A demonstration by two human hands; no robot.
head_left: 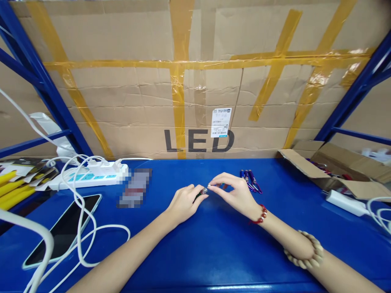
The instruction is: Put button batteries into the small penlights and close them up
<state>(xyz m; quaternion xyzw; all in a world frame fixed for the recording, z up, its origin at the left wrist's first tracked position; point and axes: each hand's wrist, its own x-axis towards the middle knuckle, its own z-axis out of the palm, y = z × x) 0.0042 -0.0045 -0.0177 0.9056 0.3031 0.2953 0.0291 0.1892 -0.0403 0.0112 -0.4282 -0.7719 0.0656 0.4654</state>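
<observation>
Left hand: the left hand (pixel 183 203) rests on the blue table near its middle, fingers curled in a pinch on a small dark pen-like item with a silvery tip (pixel 202 192).
Right hand: the right hand (pixel 233 191) meets it from the other side, thumb and forefinger pressed together on the silvery tip; what exactly it pinches is too small to tell. A red bead bracelet (pixel 261 214) sits at the wrist and a pale wooden bead bracelet (pixel 304 250) further up the forearm.
Held item: between the two hands, just above the table's middle.
Loose pens: a few small blue and purple pens (pixel 251 180) lie just behind the right hand, toward the back edge.
Cardboard box: an open brown cardboard box (pixel 342 171) at the back right corner holds more small pens, red and dark, only partly visible.
Right edge: a white plug block (pixel 343 201) with a white cable.
Left side: a white power strip (pixel 91 174) near the back left, white cables (pixel 81 228) looping over a black-screened phone (pixel 62 232) lying flat; yellow sticks (pixel 12 189) at the left edge.
Surface: the blue table (pixel 195 252).
Room: a taped cardboard sheet marked LED (pixel 195 81) forms the back wall, between blue metal shelf posts (pixel 45 85).
</observation>
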